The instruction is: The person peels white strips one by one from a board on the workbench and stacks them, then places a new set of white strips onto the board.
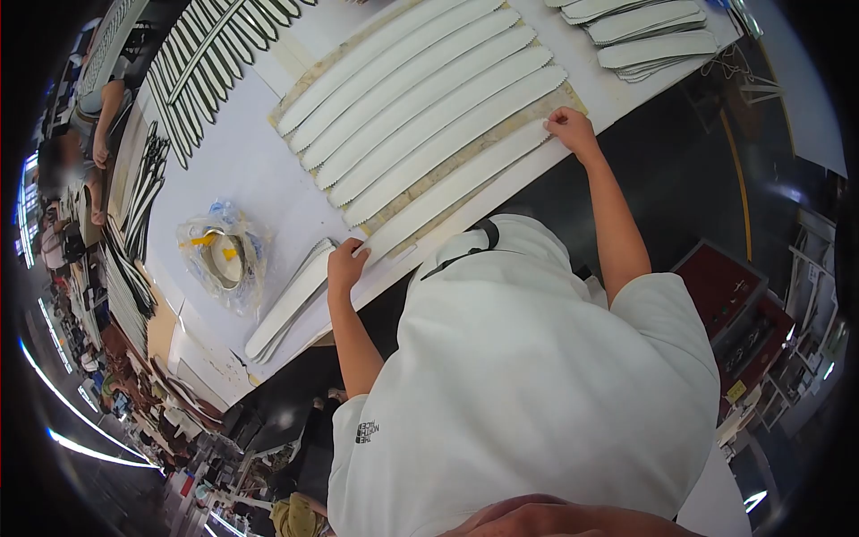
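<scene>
A long white strip with zigzag-cut ends [461,192] stretches between my two hands along the table's near edge. My left hand [345,265] is closed at the strip's left end, fingers curled and thumb against it. At the right end my right hand [573,132] pinches the strip between thumb and fingers. Beyond it, several similar white strips [420,103] lie side by side on a yellowish mottled board [562,100]. Close to my left hand, a small stack of white strips [291,304] rests on the table.
A clear plastic bag [255,259] surrounds a round container with yellow pieces [224,259] at the left. Piles of white strips [653,40] sit at the far right. Dark-edged strips [215,58] lie at the far left. Another person [94,134] stands beyond the table's left side.
</scene>
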`<state>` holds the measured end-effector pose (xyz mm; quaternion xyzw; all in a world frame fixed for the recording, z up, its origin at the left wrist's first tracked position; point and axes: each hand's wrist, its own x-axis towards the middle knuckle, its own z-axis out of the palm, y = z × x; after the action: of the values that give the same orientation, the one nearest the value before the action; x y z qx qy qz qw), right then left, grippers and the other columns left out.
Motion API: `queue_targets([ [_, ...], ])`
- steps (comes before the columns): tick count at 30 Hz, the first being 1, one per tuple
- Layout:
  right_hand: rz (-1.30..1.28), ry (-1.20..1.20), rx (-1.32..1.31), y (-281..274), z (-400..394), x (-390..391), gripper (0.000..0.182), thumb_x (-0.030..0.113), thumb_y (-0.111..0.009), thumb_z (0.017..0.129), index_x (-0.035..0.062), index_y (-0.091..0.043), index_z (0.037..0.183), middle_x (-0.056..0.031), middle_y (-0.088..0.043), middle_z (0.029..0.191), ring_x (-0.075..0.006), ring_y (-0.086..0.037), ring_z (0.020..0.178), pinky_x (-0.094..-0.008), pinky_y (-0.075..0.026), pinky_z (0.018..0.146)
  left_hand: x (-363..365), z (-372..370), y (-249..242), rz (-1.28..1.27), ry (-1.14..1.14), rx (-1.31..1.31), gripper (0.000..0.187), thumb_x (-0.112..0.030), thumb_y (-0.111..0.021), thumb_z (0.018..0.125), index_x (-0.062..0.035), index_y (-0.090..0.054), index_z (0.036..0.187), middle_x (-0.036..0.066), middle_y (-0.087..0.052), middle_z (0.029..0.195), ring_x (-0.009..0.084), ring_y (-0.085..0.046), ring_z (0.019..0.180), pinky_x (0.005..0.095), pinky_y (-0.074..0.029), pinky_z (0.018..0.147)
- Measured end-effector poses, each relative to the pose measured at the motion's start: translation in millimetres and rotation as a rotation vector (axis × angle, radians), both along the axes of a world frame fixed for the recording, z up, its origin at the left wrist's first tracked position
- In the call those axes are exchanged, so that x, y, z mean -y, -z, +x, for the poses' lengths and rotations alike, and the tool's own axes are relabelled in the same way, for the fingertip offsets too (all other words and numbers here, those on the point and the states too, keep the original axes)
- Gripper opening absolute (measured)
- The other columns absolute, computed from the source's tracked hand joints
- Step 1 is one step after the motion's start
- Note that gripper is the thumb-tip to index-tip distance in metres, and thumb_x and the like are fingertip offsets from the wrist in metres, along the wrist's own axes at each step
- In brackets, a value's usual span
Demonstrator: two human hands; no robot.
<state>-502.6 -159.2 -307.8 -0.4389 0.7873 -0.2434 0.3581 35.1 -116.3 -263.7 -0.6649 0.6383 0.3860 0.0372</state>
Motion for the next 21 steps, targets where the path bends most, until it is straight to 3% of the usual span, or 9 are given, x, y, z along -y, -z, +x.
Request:
queue_targets([
  [2,0.031,0.149,0.149,-4.7,-16.4,9.2,0.021,0.016,-0.073,0.076,0.0013,-0.064,0.088,-0.0056,-0.062,0.073,-0.0149,-0.063,0.066,-0.0283,-0.05,0.061,3.4,-3.2,-2.7,0.039,-0.045,-0.023,0.032,-0.024,-0.07,0.078,-0.0018,-0.066,0.1,0.018,-0.069,0.095,0.0284,-0.066,0.09,0.036,-0.05,0.079],
  [4,-0.001,0.203,0.102,-4.7,-30.9,19.8,0.019,0.015,-0.072,0.077,0.0014,-0.064,0.089,-0.0048,-0.062,0.075,-0.013,-0.062,0.065,-0.0271,-0.049,0.059,9.1,-7.8,-3.7,0.078,-0.09,-0.031,0.032,-0.024,-0.071,0.077,-0.0026,-0.065,0.101,0.015,-0.069,0.092,0.0236,-0.066,0.085,0.0335,-0.05,0.077],
  [7,-0.04,0.32,0.122,4.6,-44.8,31.8,0.019,0.014,-0.071,0.079,0.0017,-0.064,0.09,-0.004,-0.063,0.077,-0.0122,-0.061,0.064,-0.0261,-0.05,0.059,13.3,-21.8,8.1,-0.03,-0.328,-0.182,0.032,-0.022,-0.072,0.077,-0.0036,-0.064,0.102,0.011,-0.067,0.091,0.0194,-0.062,0.082,0.0318,-0.049,0.076],
  [14,-0.058,0.431,0.164,25.6,-58.2,36.1,0.017,0.014,-0.069,0.081,0.0032,-0.063,0.093,-0.001,-0.061,0.078,-0.0097,-0.058,0.065,-0.0236,-0.047,0.059,4.6,-20.6,37.2,-0.144,-0.447,-0.182,0.033,-0.019,-0.073,0.077,-0.0025,-0.061,0.103,0.007,-0.064,0.092,0.0169,-0.058,0.08,0.03,-0.047,0.076],
  [21,-0.124,0.509,0.059,33.8,-56.9,36.1,0.022,0.017,-0.07,0.078,0.004,-0.065,0.095,-0.0057,-0.067,0.086,-0.0166,-0.064,0.072,-0.0293,-0.051,0.068,2.4,-24.2,37.3,-0.084,-0.574,-0.265,0.031,-0.015,-0.072,0.079,-0.002,-0.059,0.104,0.006,-0.06,0.087,0.0127,-0.056,0.072,0.0278,-0.053,0.062],
])
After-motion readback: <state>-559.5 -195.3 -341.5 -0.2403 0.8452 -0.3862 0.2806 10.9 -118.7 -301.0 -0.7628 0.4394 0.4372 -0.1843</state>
